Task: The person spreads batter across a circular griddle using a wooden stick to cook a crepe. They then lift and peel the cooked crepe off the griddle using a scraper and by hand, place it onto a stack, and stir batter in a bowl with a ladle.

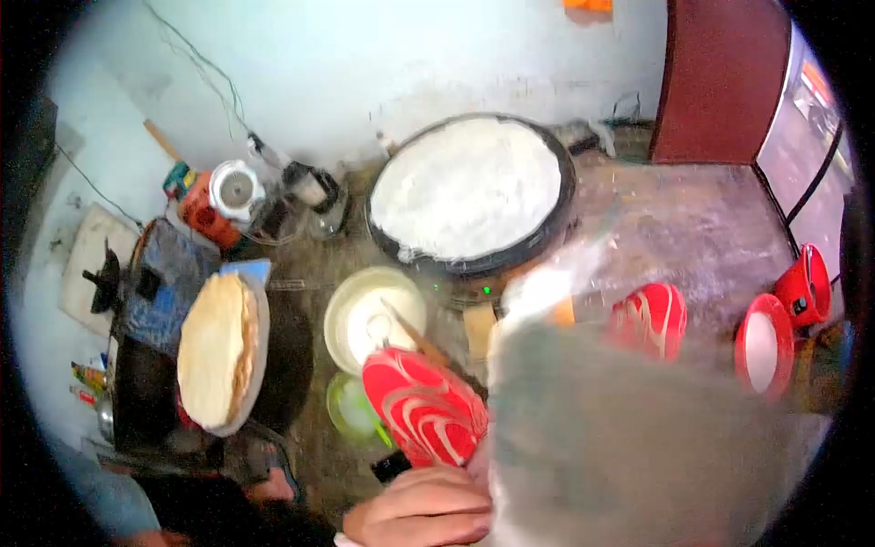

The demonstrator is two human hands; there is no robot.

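My left hand [419, 506] is at the bottom, its fingers curled at the left edge of a large, blurred grey sheet [638, 428]. A bright white blur lies along the sheet's top. Just above the hand is a red piece with pale swirls [428, 401]; a similar red patterned piece [661, 319] shows beyond the sheet. What these are I cannot tell. My right hand is not visible. Ahead lies a round black griddle [378, 232] covered with a white layer. Nearer stands a cream bowl [339, 351] of white batter, with a wooden-handled utensil [410, 333] in it.
A green bowl [339, 410] sits below the cream one. Left of it is a stack of pale round flatbreads [211, 351]. An orange appliance [202, 210] stands by the wall. To the right are a red bowl of white contents [746, 356] and a red container [811, 287].
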